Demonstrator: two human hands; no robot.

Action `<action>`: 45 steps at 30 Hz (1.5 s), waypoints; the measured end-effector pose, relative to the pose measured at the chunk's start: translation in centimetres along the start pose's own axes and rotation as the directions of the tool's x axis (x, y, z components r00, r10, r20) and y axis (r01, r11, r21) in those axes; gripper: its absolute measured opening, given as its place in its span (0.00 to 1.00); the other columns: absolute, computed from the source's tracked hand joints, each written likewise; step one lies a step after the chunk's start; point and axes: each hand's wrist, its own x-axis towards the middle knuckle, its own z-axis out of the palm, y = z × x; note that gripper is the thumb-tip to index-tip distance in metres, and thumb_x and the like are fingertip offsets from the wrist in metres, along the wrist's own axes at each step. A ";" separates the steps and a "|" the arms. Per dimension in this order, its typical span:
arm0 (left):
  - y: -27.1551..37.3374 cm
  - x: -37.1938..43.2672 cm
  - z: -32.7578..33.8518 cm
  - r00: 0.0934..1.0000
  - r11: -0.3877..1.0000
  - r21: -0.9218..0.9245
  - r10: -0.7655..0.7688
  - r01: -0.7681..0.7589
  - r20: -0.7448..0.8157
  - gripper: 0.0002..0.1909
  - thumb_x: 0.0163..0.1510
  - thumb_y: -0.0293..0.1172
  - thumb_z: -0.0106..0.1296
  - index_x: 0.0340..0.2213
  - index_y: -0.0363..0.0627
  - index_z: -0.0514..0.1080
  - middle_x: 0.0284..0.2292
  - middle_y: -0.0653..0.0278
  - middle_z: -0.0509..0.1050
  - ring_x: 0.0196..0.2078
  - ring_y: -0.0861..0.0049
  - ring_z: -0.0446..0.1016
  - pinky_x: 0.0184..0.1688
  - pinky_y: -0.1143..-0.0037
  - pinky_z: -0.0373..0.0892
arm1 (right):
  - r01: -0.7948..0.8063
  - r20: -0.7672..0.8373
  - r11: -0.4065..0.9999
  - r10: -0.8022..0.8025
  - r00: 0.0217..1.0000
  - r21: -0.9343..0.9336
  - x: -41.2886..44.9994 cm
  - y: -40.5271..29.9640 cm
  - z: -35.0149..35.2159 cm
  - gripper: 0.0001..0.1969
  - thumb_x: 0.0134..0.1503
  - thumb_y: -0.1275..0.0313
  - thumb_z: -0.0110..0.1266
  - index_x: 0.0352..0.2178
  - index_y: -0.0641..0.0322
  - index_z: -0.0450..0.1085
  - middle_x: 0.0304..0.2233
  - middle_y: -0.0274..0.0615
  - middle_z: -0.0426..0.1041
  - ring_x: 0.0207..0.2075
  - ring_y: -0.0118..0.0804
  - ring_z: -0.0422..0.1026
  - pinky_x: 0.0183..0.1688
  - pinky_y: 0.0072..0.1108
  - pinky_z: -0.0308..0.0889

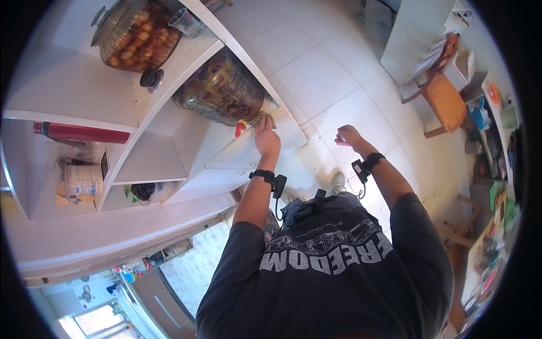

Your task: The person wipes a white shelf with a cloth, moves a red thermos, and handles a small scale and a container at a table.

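Observation:
My left hand (266,137) reaches to the white shelf at the base of a large glass jar (222,91) with dark contents. Its fingers lie on a greyish cloth (267,120), beside the jar's red and yellow tap (240,128). Whether the fingers grip the cloth or only press on it is hard to tell. Over the tiled floor, my right hand (349,135) hangs with its fingers curled; nothing shows in it.
Another glass jar (142,36), a clear plastic cup (186,23) and a black lid knob (151,79) stand on the upper shelf. A red cylinder (82,132) lies further left. At right are a wooden chair (444,104) and cluttered shelves (487,123).

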 end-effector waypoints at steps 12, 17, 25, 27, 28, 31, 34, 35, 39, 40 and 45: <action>5.6 3.7 1.0 0.879 0.701 -0.706 -0.395 0.099 -0.269 0.22 0.47 0.18 0.44 0.46 0.37 0.58 0.47 0.48 0.58 0.48 0.56 0.64 0.47 0.68 0.64 | -0.036 0.058 0.999 0.035 0.998 0.007 1.1 -0.4 -6.0 0.13 0.52 0.75 0.46 0.39 0.69 0.60 0.32 0.49 0.68 0.33 0.45 0.72 0.37 0.33 0.72; 5.9 4.2 0.6 0.819 0.639 -0.725 -0.542 0.257 -0.188 0.11 0.50 0.21 0.45 0.38 0.39 0.63 0.35 0.53 0.65 0.38 0.62 0.69 0.41 0.70 0.66 | -0.061 0.022 0.998 0.062 0.998 -0.030 0.9 -0.8 -7.8 0.13 0.53 0.75 0.45 0.40 0.69 0.60 0.31 0.48 0.68 0.33 0.44 0.73 0.36 0.30 0.73; 5.3 6.6 2.5 0.841 0.453 -0.891 -0.482 -0.001 -0.246 0.13 0.56 0.29 0.38 0.42 0.39 0.64 0.41 0.54 0.66 0.45 0.66 0.66 0.48 0.74 0.60 | -0.072 0.019 0.995 0.074 0.997 -0.064 0.8 -0.5 -8.6 0.12 0.53 0.74 0.45 0.39 0.70 0.61 0.31 0.48 0.68 0.32 0.42 0.73 0.36 0.29 0.73; 5.0 6.9 3.2 0.862 0.438 -0.897 -0.434 -0.053 -0.262 0.16 0.58 0.32 0.36 0.45 0.38 0.63 0.45 0.53 0.65 0.48 0.65 0.64 0.51 0.74 0.58 | -0.102 0.001 0.994 0.102 0.995 -0.047 0.5 -0.6 -8.4 0.13 0.53 0.75 0.44 0.40 0.70 0.60 0.32 0.48 0.68 0.33 0.42 0.73 0.36 0.29 0.73; 4.7 7.3 3.5 0.888 0.364 -0.930 -0.411 -0.050 -0.208 0.20 0.59 0.37 0.33 0.48 0.37 0.61 0.47 0.55 0.64 0.50 0.67 0.62 0.52 0.74 0.56 | -0.115 -0.007 0.992 0.115 0.993 -0.044 0.4 -0.6 -8.3 0.13 0.53 0.75 0.44 0.40 0.70 0.60 0.32 0.48 0.68 0.33 0.42 0.73 0.36 0.29 0.73; 4.3 8.2 3.8 0.924 0.206 -0.978 -0.370 -0.022 -0.099 0.26 0.60 0.43 0.28 0.51 0.36 0.58 0.49 0.56 0.64 0.53 0.68 0.60 0.54 0.74 0.54 | -0.141 -0.015 0.989 0.140 0.990 -0.046 0.2 -0.6 -8.6 0.14 0.53 0.75 0.44 0.42 0.70 0.60 0.32 0.48 0.68 0.34 0.43 0.73 0.37 0.29 0.73; 2.9 8.5 3.3 0.939 0.264 -0.961 -0.344 0.079 -0.017 0.25 0.58 0.42 0.28 0.50 0.38 0.60 0.47 0.52 0.65 0.52 0.62 0.61 0.54 0.72 0.55 | -0.150 0.000 0.988 0.150 0.989 -0.040 -0.3 -0.1 -8.9 0.15 0.52 0.75 0.44 0.42 0.70 0.59 0.32 0.48 0.68 0.34 0.43 0.73 0.37 0.29 0.73; 2.5 8.7 3.1 0.942 0.396 -0.906 -0.337 0.149 0.008 0.23 0.57 0.39 0.30 0.49 0.40 0.61 0.46 0.47 0.66 0.51 0.57 0.63 0.53 0.70 0.57 | -0.156 0.001 0.987 0.156 0.988 -0.043 -0.3 -0.1 -9.0 0.15 0.52 0.75 0.44 0.42 0.70 0.59 0.32 0.48 0.68 0.34 0.43 0.73 0.37 0.29 0.73; 2.0 9.0 1.9 0.937 0.616 -0.733 -0.340 0.289 0.084 0.20 0.54 0.36 0.31 0.46 0.44 0.65 0.42 0.45 0.68 0.46 0.51 0.65 0.49 0.65 0.61 | -0.152 0.011 0.986 0.153 0.988 -0.075 -0.3 -0.7 -8.3 0.14 0.52 0.75 0.44 0.41 0.70 0.59 0.32 0.48 0.68 0.33 0.43 0.73 0.36 0.28 0.73; 2.6 8.9 1.6 0.927 0.658 -0.675 -0.361 0.332 0.103 0.19 0.54 0.35 0.33 0.44 0.46 0.66 0.42 0.47 0.68 0.44 0.51 0.66 0.47 0.63 0.62 | -0.151 0.006 0.986 0.152 0.988 -0.076 -0.3 -0.7 -8.3 0.14 0.53 0.75 0.44 0.41 0.70 0.60 0.32 0.48 0.68 0.33 0.43 0.73 0.36 0.27 0.73; 2.8 7.1 0.7 0.941 0.846 -0.411 -0.308 0.339 0.141 0.15 0.52 0.34 0.39 0.40 0.48 0.69 0.38 0.52 0.71 0.42 0.57 0.69 0.43 0.65 0.66 | -0.138 0.006 0.988 0.139 0.990 -0.064 -0.5 -0.3 -8.6 0.13 0.53 0.75 0.44 0.41 0.70 0.60 0.32 0.48 0.68 0.33 0.42 0.73 0.36 0.27 0.73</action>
